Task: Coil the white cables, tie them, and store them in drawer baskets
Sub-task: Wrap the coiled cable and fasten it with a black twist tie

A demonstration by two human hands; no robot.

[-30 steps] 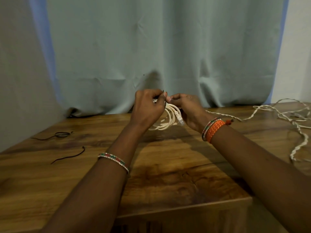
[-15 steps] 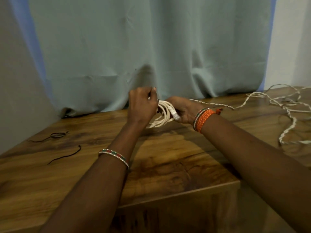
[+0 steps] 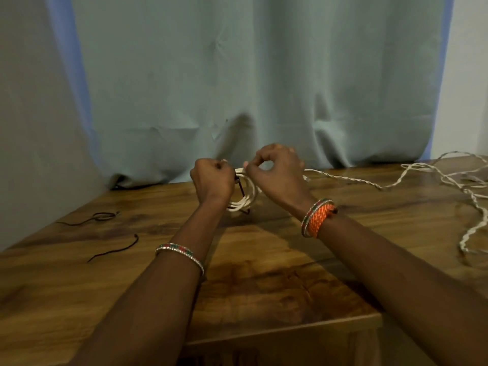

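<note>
A small coil of white cable (image 3: 244, 199) stands upright just above the wooden table (image 3: 264, 260), held between both hands. My left hand (image 3: 211, 180) is curled and pinches a thin black tie (image 3: 241, 190) that runs down across the coil. My right hand (image 3: 274, 173) pinches the top of the coil with thumb and forefinger. Most of the coil's upper part is hidden behind the hands.
Loose twisted white cable (image 3: 449, 186) sprawls over the table's right side. Two black ties lie at the left: a looped black tie (image 3: 101, 216) and a straight black tie (image 3: 116, 249). A grey-green curtain (image 3: 237, 88) hangs behind the table. The table's front edge is near.
My right hand has lifted from beside the coil to its top and now pinches there. The black tie now shows running down across the coil. The coil stands more upright.
</note>
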